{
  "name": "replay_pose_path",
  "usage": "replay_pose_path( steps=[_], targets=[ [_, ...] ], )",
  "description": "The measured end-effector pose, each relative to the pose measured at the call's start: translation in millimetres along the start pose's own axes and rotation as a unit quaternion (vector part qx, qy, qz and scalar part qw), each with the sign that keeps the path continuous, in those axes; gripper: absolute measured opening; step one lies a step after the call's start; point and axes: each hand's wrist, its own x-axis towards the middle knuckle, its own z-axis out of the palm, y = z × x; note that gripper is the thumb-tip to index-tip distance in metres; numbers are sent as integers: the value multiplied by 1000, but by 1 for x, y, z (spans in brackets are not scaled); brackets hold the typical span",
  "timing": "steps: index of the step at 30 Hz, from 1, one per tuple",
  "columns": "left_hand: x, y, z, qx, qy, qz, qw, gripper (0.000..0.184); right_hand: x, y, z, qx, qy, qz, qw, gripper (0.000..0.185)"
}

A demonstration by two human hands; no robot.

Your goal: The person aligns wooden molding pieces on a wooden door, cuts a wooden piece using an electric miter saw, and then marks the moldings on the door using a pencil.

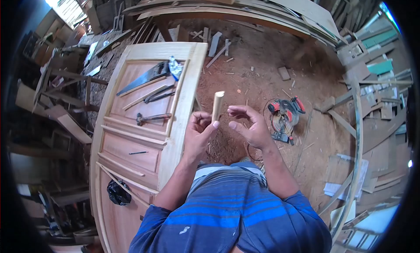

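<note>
My left hand (201, 129) grips a short strip of pale wood moulding (217, 105) upright between thumb and fingers. Just right of it, my right hand (250, 127) is held up with fingers curved and apart, holding nothing. To the left lies a panelled wooden door (175, 141) at about waist height. On its upper panel rest a handsaw (143, 79), pincers (160, 94), a hammer (153, 117) and loose wood strips. A pencil (138, 153) lies on the middle panel. A black plastic bag (118, 192) sits on the lower panel.
A red and black power saw (285, 117) stands on the dirt floor at right, its cable beside it. Planks (236, 12) are stacked on a bench at the far side. A wooden frame (358, 135) and boards line the right. Offcuts (214, 44) litter the floor.
</note>
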Motion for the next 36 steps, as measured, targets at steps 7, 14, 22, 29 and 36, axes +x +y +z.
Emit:
replay_pose_path(
  steps=[7, 14, 22, 29, 36],
  targets=[
    [34, -77, 161, -69, 26, -29, 997, 56, -69, 28, -151, 21, -18, 119, 993, 53],
    [56, -136, 255, -94, 72, -78, 990, 44, -100, 38, -255, 131, 69, 138, 979, 39],
    [89, -174, 263, -119, -54, -130, 983, 28, -89, 68, -332, 131, 297, 98, 941, 20],
    [155, -168, 245, 19, -177, -198, 964, 34, -58, 83, -406, 81, 287, 129, 946, 21],
    [217, -146, 327, 354, -337, -155, 859, 40, -14, 90, -436, 22, 232, 200, 952, 25]
  ],
)
